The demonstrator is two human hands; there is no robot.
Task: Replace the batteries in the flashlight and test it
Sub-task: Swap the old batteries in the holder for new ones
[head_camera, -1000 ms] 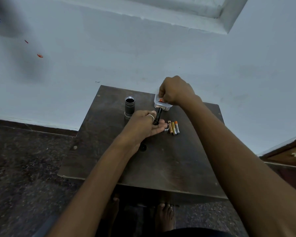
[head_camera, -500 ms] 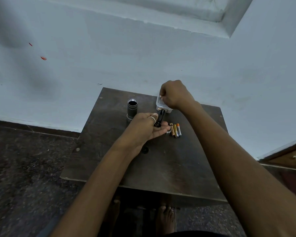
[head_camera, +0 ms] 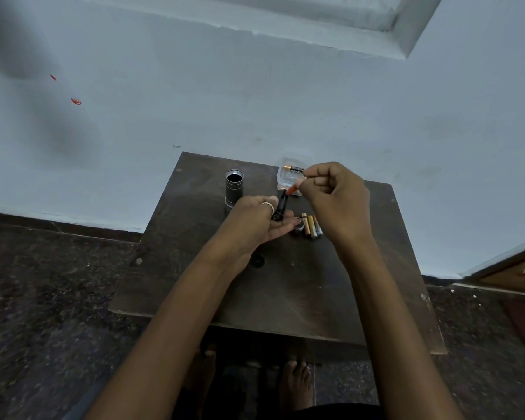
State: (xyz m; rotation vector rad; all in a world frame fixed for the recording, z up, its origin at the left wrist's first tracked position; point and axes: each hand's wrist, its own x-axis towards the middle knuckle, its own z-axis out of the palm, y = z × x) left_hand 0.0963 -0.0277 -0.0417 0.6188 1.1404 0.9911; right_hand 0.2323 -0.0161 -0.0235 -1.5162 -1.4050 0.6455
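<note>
Right hand (head_camera: 335,198) lifted one battery (head_camera: 291,188), three batteries (head_camera: 312,226) tabled

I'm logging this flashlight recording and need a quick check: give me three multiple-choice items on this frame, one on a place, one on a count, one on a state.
1. Where does the grey flashlight body stand?
A. On the table's far left part
B. On the floor
C. In the clear box

2. How many batteries lie loose in a row on the table?
A. One
B. Three
C. Six

3. What is the right hand doing?
A. Resting flat on the table
B. Pinching an orange-tipped battery
C. Gripping the flashlight body

Key: 1 A, it stands upright, open end up, beyond the left hand. 2 B, three lie side by side. 3 B, its fingertips hold the battery near the black holder in the left hand.
</note>
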